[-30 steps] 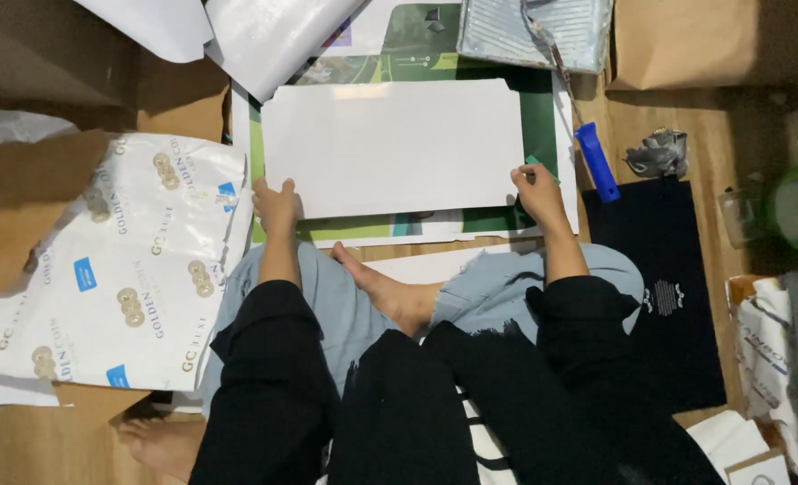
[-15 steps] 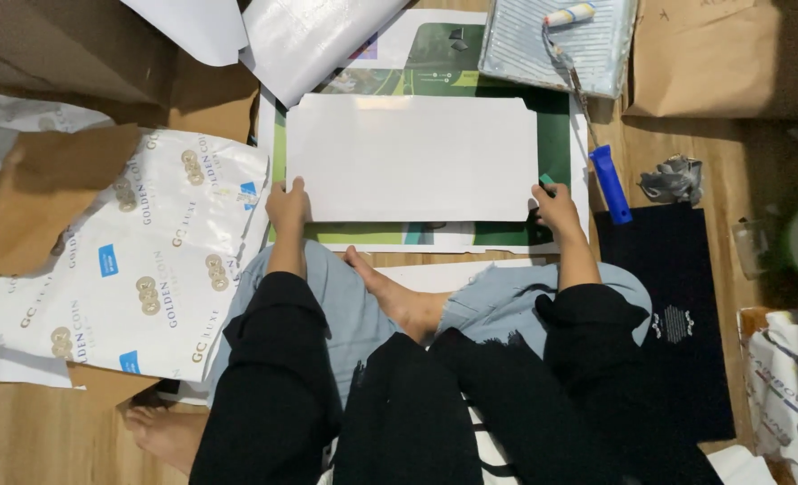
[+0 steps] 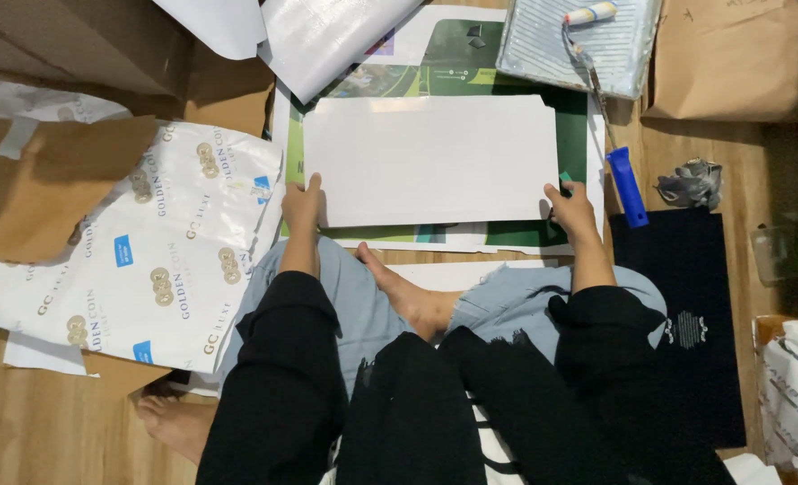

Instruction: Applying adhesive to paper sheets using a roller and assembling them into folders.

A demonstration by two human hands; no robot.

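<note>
A white rectangular sheet point(image 3: 430, 160) lies flat on a green printed poster point(image 3: 570, 117) on the floor in front of me. My left hand point(image 3: 302, 203) grips its near left corner, thumb on top. My right hand point(image 3: 570, 207) holds its near right corner. Both arms wear black sleeves. I sit cross-legged, with a bare foot point(image 3: 408, 296) just below the sheet.
A paint roller with a blue handle point(image 3: 626, 186) rests against a grey paint tray point(image 3: 587, 45) at the upper right. Printed white wrapping paper point(image 3: 148, 251) and brown cardboard point(image 3: 40, 180) lie at left. A dark mat point(image 3: 686, 296), crumpled rag point(image 3: 691, 182) and brown paper point(image 3: 731, 58) are at right.
The view has shifted slightly, so the sheet sits lower and further right in frame. Both hands have stayed on the sheet's near corners.
</note>
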